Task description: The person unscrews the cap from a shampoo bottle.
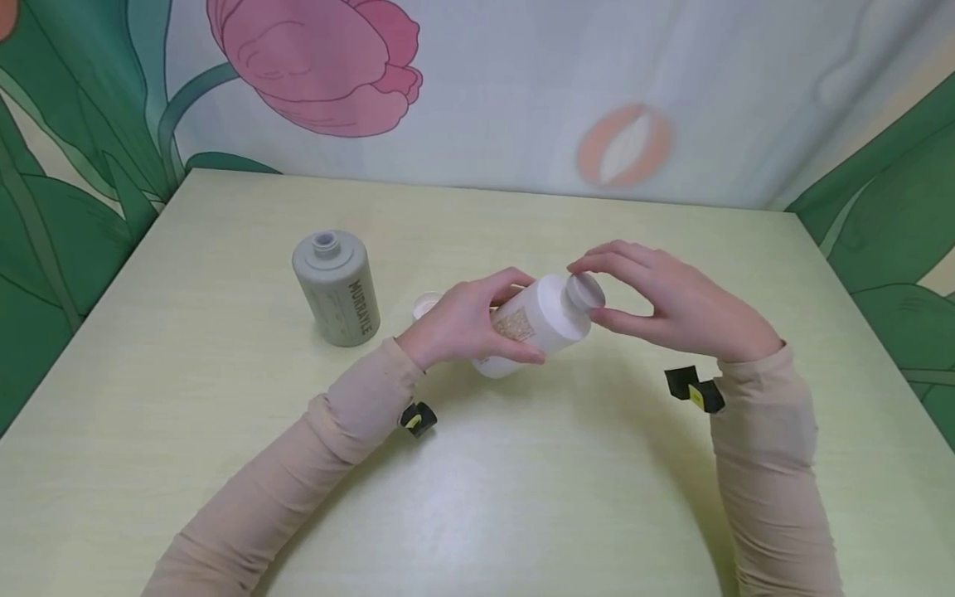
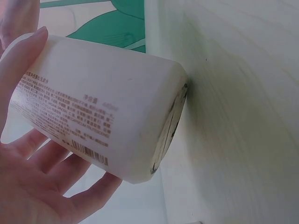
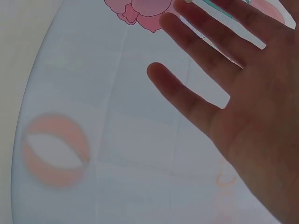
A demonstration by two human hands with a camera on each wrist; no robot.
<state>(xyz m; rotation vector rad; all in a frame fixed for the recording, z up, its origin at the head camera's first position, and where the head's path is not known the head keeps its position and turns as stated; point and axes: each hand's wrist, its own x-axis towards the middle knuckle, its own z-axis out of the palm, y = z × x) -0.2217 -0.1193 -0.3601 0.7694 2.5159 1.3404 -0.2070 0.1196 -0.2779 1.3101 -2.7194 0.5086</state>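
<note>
A white bottle (image 1: 550,319) with a gold square print lies tilted in the left hand (image 1: 472,319), its capped end up and to the right. The left wrist view shows fine print and a barcode on the bottle (image 2: 103,88), with thumb and fingers on opposite sides and its lower end close over the table. At the upper end, the right hand (image 1: 660,294) pinches the pale round cap (image 1: 586,293) between thumb and fingertips. In the right wrist view the outer fingers of the right hand (image 3: 252,88) are spread.
A grey bottle (image 1: 339,290) marked MURRAYLE stands upright at the left, its neck uncapped. Just behind the left hand, a small white round piece (image 1: 426,304) is partly hidden. The pale table (image 1: 485,497) meets a flower-printed curtain (image 1: 507,99) at the back.
</note>
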